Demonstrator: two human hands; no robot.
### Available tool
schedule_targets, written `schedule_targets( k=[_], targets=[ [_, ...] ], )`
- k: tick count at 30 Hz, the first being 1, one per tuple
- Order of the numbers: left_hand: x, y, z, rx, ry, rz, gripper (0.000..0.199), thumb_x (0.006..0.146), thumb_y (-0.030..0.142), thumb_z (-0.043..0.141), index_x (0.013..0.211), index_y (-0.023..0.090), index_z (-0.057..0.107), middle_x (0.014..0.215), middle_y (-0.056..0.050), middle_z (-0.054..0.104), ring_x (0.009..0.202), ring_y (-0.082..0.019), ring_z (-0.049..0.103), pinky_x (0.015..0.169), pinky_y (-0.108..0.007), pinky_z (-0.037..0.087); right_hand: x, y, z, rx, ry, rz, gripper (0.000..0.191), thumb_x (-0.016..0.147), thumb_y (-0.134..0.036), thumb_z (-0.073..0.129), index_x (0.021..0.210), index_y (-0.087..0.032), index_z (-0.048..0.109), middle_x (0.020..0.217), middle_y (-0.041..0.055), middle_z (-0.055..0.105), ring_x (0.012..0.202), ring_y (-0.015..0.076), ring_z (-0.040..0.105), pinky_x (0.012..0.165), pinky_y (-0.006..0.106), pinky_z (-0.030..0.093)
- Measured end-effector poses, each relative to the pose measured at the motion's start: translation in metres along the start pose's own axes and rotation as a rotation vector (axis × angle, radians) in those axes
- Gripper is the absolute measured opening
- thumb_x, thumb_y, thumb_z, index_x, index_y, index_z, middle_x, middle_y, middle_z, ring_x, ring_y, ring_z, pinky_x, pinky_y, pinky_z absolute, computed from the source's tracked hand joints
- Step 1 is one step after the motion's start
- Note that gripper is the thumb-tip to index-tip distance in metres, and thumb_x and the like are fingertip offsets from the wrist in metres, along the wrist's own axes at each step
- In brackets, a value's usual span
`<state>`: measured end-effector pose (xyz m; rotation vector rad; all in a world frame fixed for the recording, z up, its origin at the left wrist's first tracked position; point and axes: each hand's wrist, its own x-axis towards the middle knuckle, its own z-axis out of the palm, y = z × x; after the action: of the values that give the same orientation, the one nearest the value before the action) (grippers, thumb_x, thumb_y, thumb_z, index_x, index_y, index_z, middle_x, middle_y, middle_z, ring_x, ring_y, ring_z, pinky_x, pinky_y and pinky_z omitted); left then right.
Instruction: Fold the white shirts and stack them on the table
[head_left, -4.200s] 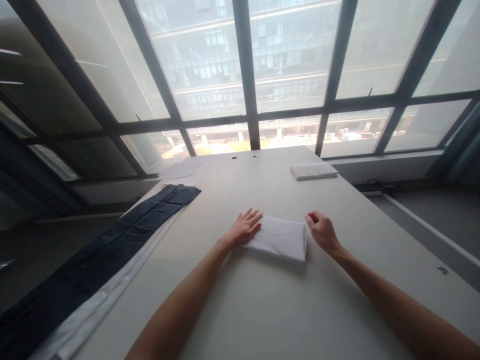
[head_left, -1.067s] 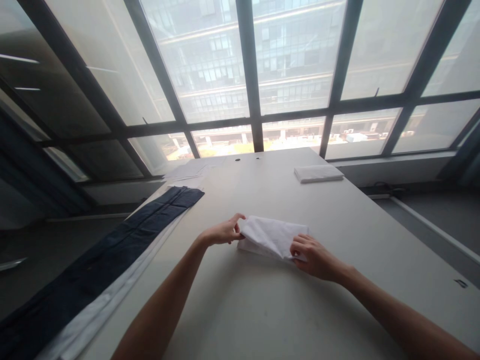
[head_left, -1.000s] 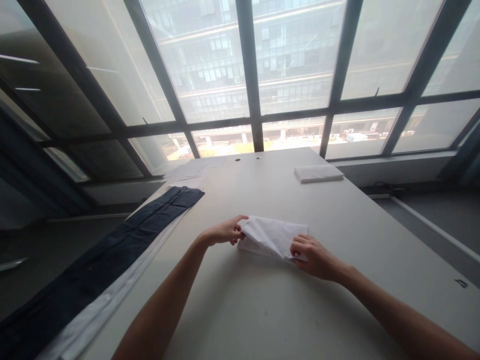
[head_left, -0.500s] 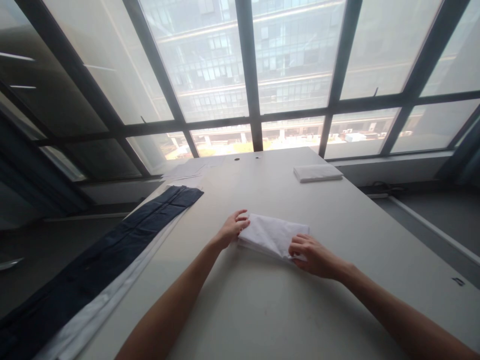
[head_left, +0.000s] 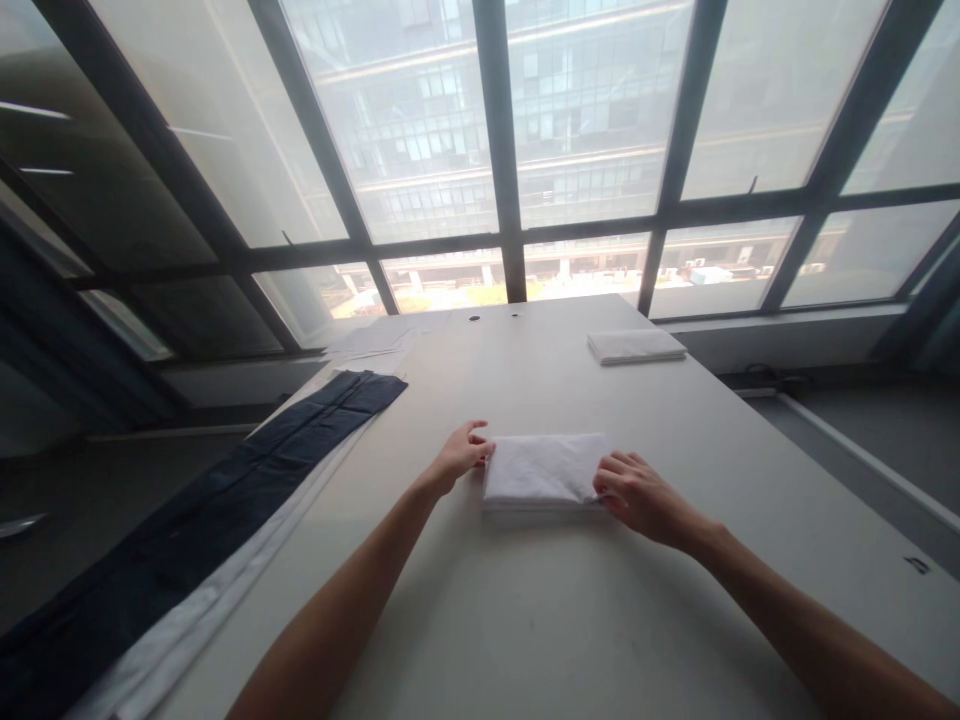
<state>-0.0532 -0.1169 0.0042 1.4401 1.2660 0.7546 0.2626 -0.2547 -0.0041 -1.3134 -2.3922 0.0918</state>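
A folded white cloth (head_left: 546, 468) lies flat in front of me, its long sides running nearly left to right. Against its left edge rests my left hand (head_left: 459, 455), fingers apart, one stretched out past the cloth's far left corner and others touching the edge. My right hand (head_left: 637, 492) has its fingers curled closed on the right edge near the front corner. The thumb of that hand is mostly hidden.
The white table (head_left: 450, 620) reaches to tall windows. Another folded white cloth (head_left: 636, 346) is at its far right. Dark blue trousers (head_left: 247, 480) lie along the left side over white fabric (head_left: 217, 615). Paper sheets (head_left: 367, 340) are at the far left.
The white cloth has turned from a slant to nearly straight across. My right hand has moved slightly right and up with its edge; my left hand has shifted slightly left.
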Motion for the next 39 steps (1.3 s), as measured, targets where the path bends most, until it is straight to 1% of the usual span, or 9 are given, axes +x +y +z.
schedule_targets(
  k=[7, 17, 22, 28, 31, 33, 35, 37, 39],
  targets=[
    [0.008, -0.014, 0.009, -0.185, 0.072, -0.016, 0.054, 0.076, 0.031, 0.082, 0.121, 0.015, 0.055, 0.091, -0.005, 0.064, 0.074, -0.015, 0.063, 0.065, -0.026, 0.052, 0.001, -0.002, 0.0, -0.018, 0.082, 0.006, 0.019, 0.084, -0.003, 0.056, 0.083, -0.022, 0.054, 0.09, 0.0044, 0.062, 0.087, 0.0202, 0.053, 0.082, 0.033, 0.038],
    [0.013, -0.025, 0.017, -0.268, 0.211, 0.011, 0.062, 0.072, 0.03, 0.087, 0.124, 0.016, 0.057, 0.104, -0.008, 0.067, 0.072, -0.012, 0.064, 0.061, -0.022, 0.05, 0.001, 0.0, 0.004, 0.036, -0.007, -0.042, 0.02, 0.086, -0.004, 0.055, 0.088, -0.022, 0.062, 0.094, 0.0047, 0.064, 0.09, 0.0202, 0.055, 0.082, 0.034, 0.04],
    [0.015, -0.026, 0.02, -0.073, 0.238, 0.087, 0.046, 0.082, 0.026, 0.075, 0.124, 0.012, 0.062, 0.11, -0.013, 0.07, 0.083, -0.018, 0.068, 0.067, -0.024, 0.053, 0.0, -0.001, 0.004, 0.063, -0.031, -0.041, 0.019, 0.086, -0.007, 0.06, 0.089, -0.023, 0.068, 0.094, 0.0041, 0.065, 0.091, 0.0201, 0.057, 0.084, 0.035, 0.042],
    [0.019, -0.025, 0.014, 0.172, 0.287, 0.189, 0.038, 0.086, 0.026, 0.067, 0.121, 0.013, 0.068, 0.119, -0.014, 0.071, 0.1, -0.025, 0.068, 0.093, -0.035, 0.052, -0.004, -0.001, 0.001, 0.09, -0.013, -0.035, 0.009, 0.09, -0.024, 0.066, 0.09, -0.026, 0.074, 0.093, 0.0041, 0.065, 0.09, 0.0205, 0.059, 0.086, 0.037, 0.045],
    [0.012, -0.016, 0.017, 0.371, 0.339, 0.348, 0.038, 0.09, 0.021, 0.056, 0.127, 0.017, 0.066, 0.133, -0.012, 0.064, 0.113, -0.026, 0.063, 0.103, -0.04, 0.048, -0.003, -0.002, 0.003, 0.092, 0.004, -0.031, 0.014, 0.094, -0.026, 0.061, 0.088, -0.026, 0.074, 0.092, 0.0047, 0.066, 0.088, 0.021, 0.059, 0.085, 0.038, 0.046],
    [0.001, -0.008, 0.025, 0.525, 0.283, 0.511, 0.04, 0.095, 0.02, 0.049, 0.132, 0.02, 0.063, 0.141, -0.009, 0.059, 0.128, -0.025, 0.055, 0.112, -0.042, 0.041, -0.001, -0.004, 0.007, 0.092, 0.091, -0.013, 0.017, 0.097, -0.026, 0.056, 0.098, -0.026, 0.073, 0.097, 0.0065, 0.067, 0.091, 0.0225, 0.059, 0.086, 0.04, 0.047],
    [-0.011, -0.001, 0.037, 0.671, 0.133, 0.636, 0.041, 0.099, 0.023, 0.045, 0.137, 0.023, 0.06, 0.147, -0.006, 0.055, 0.139, -0.024, 0.045, 0.12, -0.044, 0.031, 0.003, -0.008, 0.013, 0.09, 0.228, 0.026, 0.025, 0.099, -0.023, 0.05, 0.115, -0.024, 0.069, 0.105, 0.0092, 0.068, 0.097, 0.0243, 0.059, 0.09, 0.042, 0.048],
    [-0.022, 0.002, 0.049, 0.798, -0.035, 0.71, 0.043, 0.101, 0.03, 0.045, 0.143, 0.025, 0.056, 0.153, -0.006, 0.05, 0.145, -0.025, 0.037, 0.123, -0.048, 0.019, 0.008, -0.012, 0.02, 0.067, 0.331, 0.076, 0.034, 0.1, -0.021, 0.043, 0.128, -0.022, 0.063, 0.116, 0.0122, 0.067, 0.108, 0.026, 0.058, 0.096, 0.044, 0.047],
    [-0.028, 0.0, 0.057, 0.885, -0.168, 0.749, 0.047, 0.102, 0.039, 0.048, 0.148, 0.028, 0.05, 0.158, -0.006, 0.043, 0.15, -0.029, 0.029, 0.123, -0.054, 0.011, 0.012, -0.014, 0.03, 0.01, 0.336, 0.119, 0.04, 0.101, -0.023, 0.042, 0.138, -0.021, 0.056, 0.132, 0.0149, 0.061, 0.123, 0.0283, 0.053, 0.105, 0.048, 0.043]
  ],
)
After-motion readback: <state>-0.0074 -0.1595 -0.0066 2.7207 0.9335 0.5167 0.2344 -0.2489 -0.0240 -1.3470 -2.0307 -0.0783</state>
